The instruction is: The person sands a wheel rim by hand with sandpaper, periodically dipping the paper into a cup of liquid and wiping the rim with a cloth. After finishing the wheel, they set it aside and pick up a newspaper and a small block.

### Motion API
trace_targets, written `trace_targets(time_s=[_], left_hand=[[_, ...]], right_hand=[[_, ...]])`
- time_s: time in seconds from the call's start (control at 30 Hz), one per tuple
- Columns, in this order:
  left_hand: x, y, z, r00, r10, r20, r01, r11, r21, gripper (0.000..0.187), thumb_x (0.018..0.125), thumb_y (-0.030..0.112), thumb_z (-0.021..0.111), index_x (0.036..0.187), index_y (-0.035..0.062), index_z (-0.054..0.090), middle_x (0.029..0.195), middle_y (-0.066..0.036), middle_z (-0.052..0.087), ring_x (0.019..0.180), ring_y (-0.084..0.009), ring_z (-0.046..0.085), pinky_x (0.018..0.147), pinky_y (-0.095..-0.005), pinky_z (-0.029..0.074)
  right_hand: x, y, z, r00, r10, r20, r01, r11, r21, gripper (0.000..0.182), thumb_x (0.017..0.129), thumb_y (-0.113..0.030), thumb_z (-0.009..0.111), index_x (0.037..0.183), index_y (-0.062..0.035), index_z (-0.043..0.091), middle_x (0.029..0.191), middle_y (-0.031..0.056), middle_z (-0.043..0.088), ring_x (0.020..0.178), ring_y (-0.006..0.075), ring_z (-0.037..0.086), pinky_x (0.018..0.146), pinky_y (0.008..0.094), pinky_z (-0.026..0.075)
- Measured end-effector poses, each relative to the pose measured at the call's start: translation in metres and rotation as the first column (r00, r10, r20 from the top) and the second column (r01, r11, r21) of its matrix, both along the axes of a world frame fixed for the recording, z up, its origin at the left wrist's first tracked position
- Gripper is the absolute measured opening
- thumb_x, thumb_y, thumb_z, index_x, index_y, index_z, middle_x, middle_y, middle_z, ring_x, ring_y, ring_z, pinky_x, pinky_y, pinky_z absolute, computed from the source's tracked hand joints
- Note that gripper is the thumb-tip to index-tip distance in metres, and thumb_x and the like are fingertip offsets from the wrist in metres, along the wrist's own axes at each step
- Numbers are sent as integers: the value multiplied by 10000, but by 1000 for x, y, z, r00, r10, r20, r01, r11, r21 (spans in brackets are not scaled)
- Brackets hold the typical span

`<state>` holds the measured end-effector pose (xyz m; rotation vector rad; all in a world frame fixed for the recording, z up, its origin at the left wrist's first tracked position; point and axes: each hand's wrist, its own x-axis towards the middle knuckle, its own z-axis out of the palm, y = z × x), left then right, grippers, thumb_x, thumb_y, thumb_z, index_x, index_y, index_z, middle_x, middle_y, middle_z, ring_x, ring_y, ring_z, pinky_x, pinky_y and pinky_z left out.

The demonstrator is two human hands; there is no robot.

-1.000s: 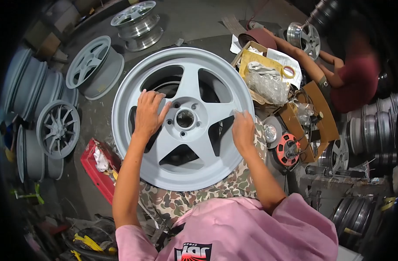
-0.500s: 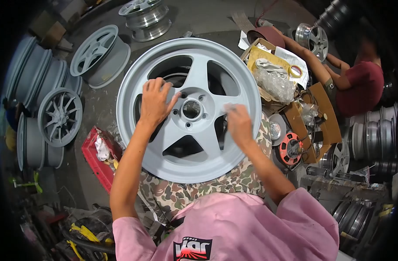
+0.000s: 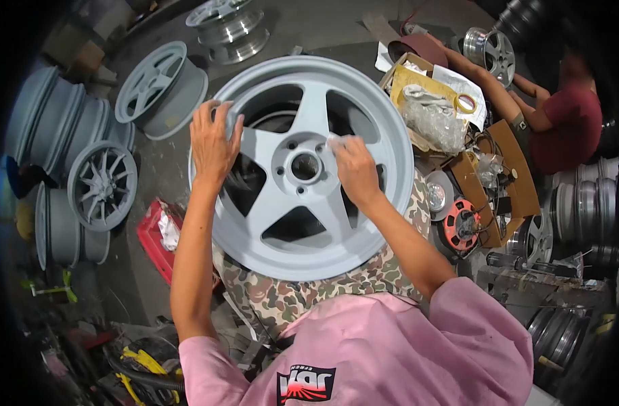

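A large grey five-spoke wheel rim (image 3: 265,215) lies face up across my lap, over camouflage trousers. My left hand (image 3: 214,143) rests on its upper left edge, fingers spread and holding nothing. Near the hub, my right hand (image 3: 355,168) is closed in a pinch at the root of the right-hand spoke, beside the bolt holes. Something small and pale shows at those fingertips, too little of it to name. The round centre hole (image 3: 306,167) lies to the left of my right hand.
More grey wheels (image 3: 103,186) stand at the left, near a red tray (image 3: 157,237). To the right are a cardboard box (image 3: 519,172), a plastic bag (image 3: 434,125), a tape roll (image 3: 466,103) and a red reel (image 3: 460,224). Another person (image 3: 566,132) handles a shiny wheel (image 3: 499,57).
My left hand has moved left from the spoke to the rim's edge. My right hand has moved up and left, closer to the hub. The view has shifted slightly.
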<state>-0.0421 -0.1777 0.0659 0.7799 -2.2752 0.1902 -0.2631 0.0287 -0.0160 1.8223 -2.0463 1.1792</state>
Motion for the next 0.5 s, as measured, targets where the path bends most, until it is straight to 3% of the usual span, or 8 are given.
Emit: trace_targets(time_s=[0.13,0.2,0.23,0.27,0.33,0.4,0.5], left_hand=[[35,-31,5,992,124,-13,-124,992,-3,445,937,349,734,1241,30,668,1240,-179,608,1183,-373,571,984,-456,461],[53,-36,-9,981,194,25,-186,884,428,538,958,438,708,1224,-29,669,1154,-223,666,1074,-411,628,924,-460,491],[52,-38,-1,958,250,143,-280,685,672,623,962,509,689,1158,-82,675,1026,-262,700,944,-433,667,847,-473,510],[49,-38,-1,958,249,140,-277,689,670,623,962,509,689,1158,-82,675,1026,-262,700,944,-433,667,847,-473,510],[49,-35,-5,967,255,5,-187,696,693,612,950,513,704,1059,-89,690,940,-270,704,864,-424,673,793,-470,513],[50,-35,-9,967,255,-15,-175,704,689,607,946,513,708,1043,-86,693,929,-272,699,851,-412,670,786,-469,511],[52,-37,-6,963,268,-10,-183,685,706,592,942,509,715,1026,-77,701,909,-270,690,828,-395,661,771,-466,505]], right_hand=[[-38,39,-21,999,-25,-48,21,996,-83,357,769,99,630,1105,14,713,1003,155,648,993,366,624,878,469,533],[-47,51,-25,954,-291,76,276,948,161,361,770,109,626,1106,17,722,1022,160,667,1037,370,633,915,469,533],[-37,38,-23,965,-263,9,262,964,51,357,774,117,620,1101,20,725,1018,164,672,1034,363,635,914,457,537],[-27,22,-19,964,-265,8,264,963,46,357,774,117,620,1101,20,725,1018,164,672,1034,363,635,914,457,537],[-7,-14,-8,1000,-2,30,7,985,-175,302,817,88,609,1086,18,729,1007,164,668,984,360,626,880,456,538],[-8,-57,2,997,73,-21,-75,978,-193,255,847,63,609,1065,16,734,1000,161,667,989,358,623,876,449,541],[-45,-109,14,992,91,-89,-96,994,-48,258,839,57,626,1071,19,732,1040,156,678,1060,352,630,904,446,549]])
